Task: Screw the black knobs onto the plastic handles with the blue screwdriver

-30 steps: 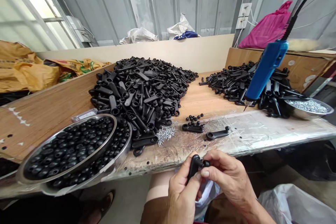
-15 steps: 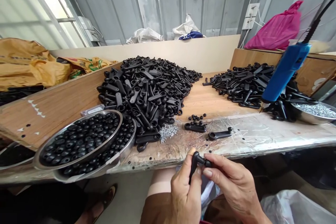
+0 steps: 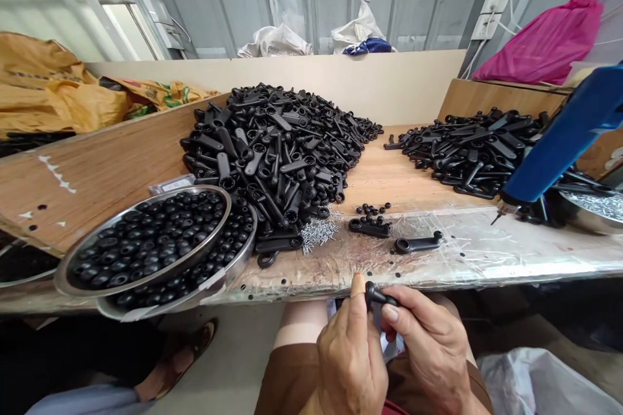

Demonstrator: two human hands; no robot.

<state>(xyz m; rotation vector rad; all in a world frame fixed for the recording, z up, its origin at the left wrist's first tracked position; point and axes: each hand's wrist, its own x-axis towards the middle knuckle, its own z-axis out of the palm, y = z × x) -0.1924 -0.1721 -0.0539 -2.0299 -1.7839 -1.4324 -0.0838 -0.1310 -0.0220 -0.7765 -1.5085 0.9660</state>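
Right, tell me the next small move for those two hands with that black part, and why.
Probably press the small black round piece fully home on the black handle. Both the left hand and right hand pinch that handle just below the bench edge, and the piece sits at its end between the fingertips. How far it is seated, I cannot tell.

Small black plastic lever part point(image 3: 377, 296), pinched btwn left thumb tip & right fingertips, lying roughly level, mostly hidden behind left hand.
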